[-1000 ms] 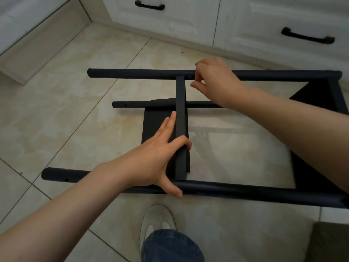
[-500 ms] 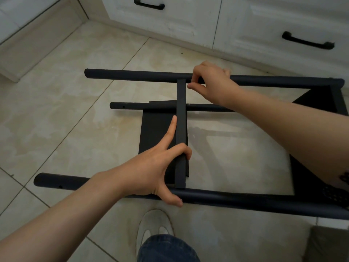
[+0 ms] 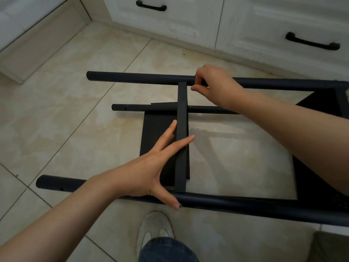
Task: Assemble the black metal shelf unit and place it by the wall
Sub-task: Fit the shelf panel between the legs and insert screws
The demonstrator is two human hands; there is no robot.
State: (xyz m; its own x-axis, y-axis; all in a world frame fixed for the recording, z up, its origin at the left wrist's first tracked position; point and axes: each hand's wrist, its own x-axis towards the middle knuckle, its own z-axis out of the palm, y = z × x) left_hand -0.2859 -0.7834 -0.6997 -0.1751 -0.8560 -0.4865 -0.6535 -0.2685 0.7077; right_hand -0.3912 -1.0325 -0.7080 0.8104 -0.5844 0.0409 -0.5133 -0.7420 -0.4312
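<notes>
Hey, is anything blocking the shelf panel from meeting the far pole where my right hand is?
Nothing visible does. The shelf panel already reaches the far pole, which the right hand pinches beside that joint. The thin pole crosses behind the panel.

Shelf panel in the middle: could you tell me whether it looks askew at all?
Yes: the shelf panel under the left hand looks slightly crooked; its far corner pokes past the thin tube rather than lining up.

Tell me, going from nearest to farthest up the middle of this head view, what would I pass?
Nearest first: jeans knee → white shoe → near black tube → shelf panel → thin tube → far tube → white cabinet.
</notes>
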